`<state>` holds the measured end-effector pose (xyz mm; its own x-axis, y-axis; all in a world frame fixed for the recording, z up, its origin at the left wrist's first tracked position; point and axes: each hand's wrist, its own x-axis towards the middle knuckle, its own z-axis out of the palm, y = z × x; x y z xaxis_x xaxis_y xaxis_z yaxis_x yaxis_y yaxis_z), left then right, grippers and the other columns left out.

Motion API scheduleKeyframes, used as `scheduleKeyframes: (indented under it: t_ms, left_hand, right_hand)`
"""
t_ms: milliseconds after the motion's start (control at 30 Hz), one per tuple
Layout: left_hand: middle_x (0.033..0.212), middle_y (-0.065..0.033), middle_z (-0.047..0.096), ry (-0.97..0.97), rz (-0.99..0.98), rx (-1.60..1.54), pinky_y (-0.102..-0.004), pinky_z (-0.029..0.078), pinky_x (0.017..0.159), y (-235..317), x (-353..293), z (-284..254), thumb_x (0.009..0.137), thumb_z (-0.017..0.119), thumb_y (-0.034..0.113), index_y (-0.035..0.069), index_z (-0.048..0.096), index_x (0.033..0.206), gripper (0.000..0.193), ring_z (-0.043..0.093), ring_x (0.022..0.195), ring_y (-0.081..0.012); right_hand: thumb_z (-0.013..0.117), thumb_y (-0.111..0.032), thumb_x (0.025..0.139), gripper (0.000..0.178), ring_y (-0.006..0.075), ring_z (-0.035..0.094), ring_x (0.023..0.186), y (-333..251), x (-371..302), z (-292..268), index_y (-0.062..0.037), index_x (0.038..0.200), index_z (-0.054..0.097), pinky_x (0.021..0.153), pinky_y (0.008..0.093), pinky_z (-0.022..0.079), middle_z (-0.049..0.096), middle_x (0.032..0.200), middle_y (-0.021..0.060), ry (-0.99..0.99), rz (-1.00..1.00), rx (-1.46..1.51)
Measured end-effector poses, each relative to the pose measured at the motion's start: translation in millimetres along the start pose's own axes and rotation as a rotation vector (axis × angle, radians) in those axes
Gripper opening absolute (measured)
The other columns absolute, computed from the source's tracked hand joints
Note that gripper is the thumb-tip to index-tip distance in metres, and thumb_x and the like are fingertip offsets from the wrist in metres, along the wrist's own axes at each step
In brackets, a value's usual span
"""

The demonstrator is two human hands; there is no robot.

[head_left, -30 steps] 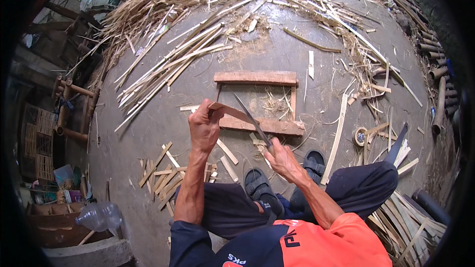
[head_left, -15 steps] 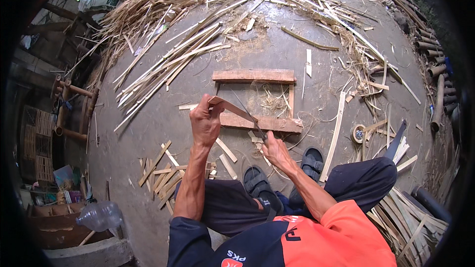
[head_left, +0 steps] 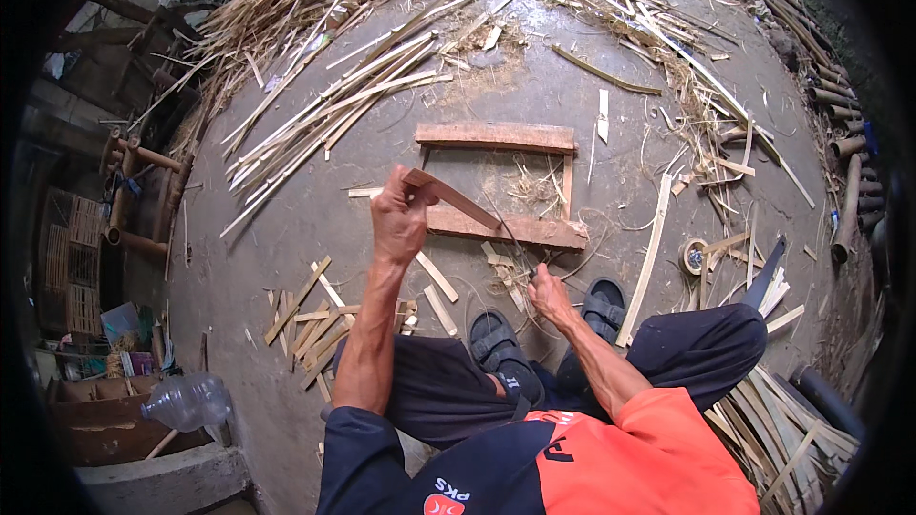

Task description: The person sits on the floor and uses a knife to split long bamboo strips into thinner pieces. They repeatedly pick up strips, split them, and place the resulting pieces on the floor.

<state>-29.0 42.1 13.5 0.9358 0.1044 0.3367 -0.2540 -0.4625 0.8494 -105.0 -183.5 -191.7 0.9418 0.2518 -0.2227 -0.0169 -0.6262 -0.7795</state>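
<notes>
My left hand [head_left: 399,224] is closed around the upper end of a flat bamboo strip [head_left: 458,200], which slants down to the right. The strip's lower end lies over the near bar of a low wooden frame [head_left: 496,136] on the floor. Just right of that end, my right hand [head_left: 551,293] is closed on a thin dark knife [head_left: 522,256]. Its blade points up and left toward the strip; the handle is mostly hidden in my fingers. Curly shavings [head_left: 534,186] lie inside the frame.
Long split bamboo strips [head_left: 334,119] spread across the far left floor. Short pieces [head_left: 310,329] lie by my left leg. At right are a tape roll [head_left: 694,255], a saw blade [head_left: 765,272] and a long pale strip [head_left: 649,253]. My sandalled feet [head_left: 496,343] stand close below.
My right hand with the knife has drawn down and to the right, away from the strip's lower end. My left hand has risen slightly, still holding the strip.
</notes>
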Motion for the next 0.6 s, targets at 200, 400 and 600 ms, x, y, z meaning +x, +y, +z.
scheduleKeyframes:
  t_ms: [200,400,600]
  left_hand:
    - [0.069,-0.0076,0.062,0.053,0.05,0.088,-0.0259,0.046,0.055,11.4,2.4,3.2,0.081,0.055,0.001,0.002,0.053,0.084,0.004,0.06,0.062,-0.0128]
    - [0.071,-0.0039,0.061,0.03,0.03,0.083,-0.0243,0.048,0.061,3.0,3.7,-7.8,0.082,0.055,-0.001,0.003,0.054,0.087,0.007,0.058,0.066,-0.01]
    - [0.079,-0.0019,0.057,0.009,0.0,-0.145,-0.0231,0.047,0.065,-19.5,0.2,-0.5,0.079,0.059,-0.003,0.004,0.055,0.086,0.011,0.055,0.072,-0.0092]
  right_hand:
    - [0.054,-0.015,0.076,0.027,0.0457,0.055,0.067,9.1,1.2,-2.8,0.0027,0.091,0.039,0.059,0.0516,0.042,0.054,0.065,0.029,-0.025,0.064,-0.037]
    - [0.054,-0.017,0.076,0.031,0.0463,0.056,0.074,8.1,-4.0,-6.7,0.0048,0.094,0.041,0.064,0.0511,0.043,0.056,0.073,0.0304,-0.048,0.073,-0.072]
    - [0.053,-0.019,0.077,0.033,0.0479,0.055,0.078,-2.9,-18.4,-8.3,0.0048,0.098,0.042,0.064,0.051,0.042,0.055,0.077,0.0327,-0.052,0.119,0.024]
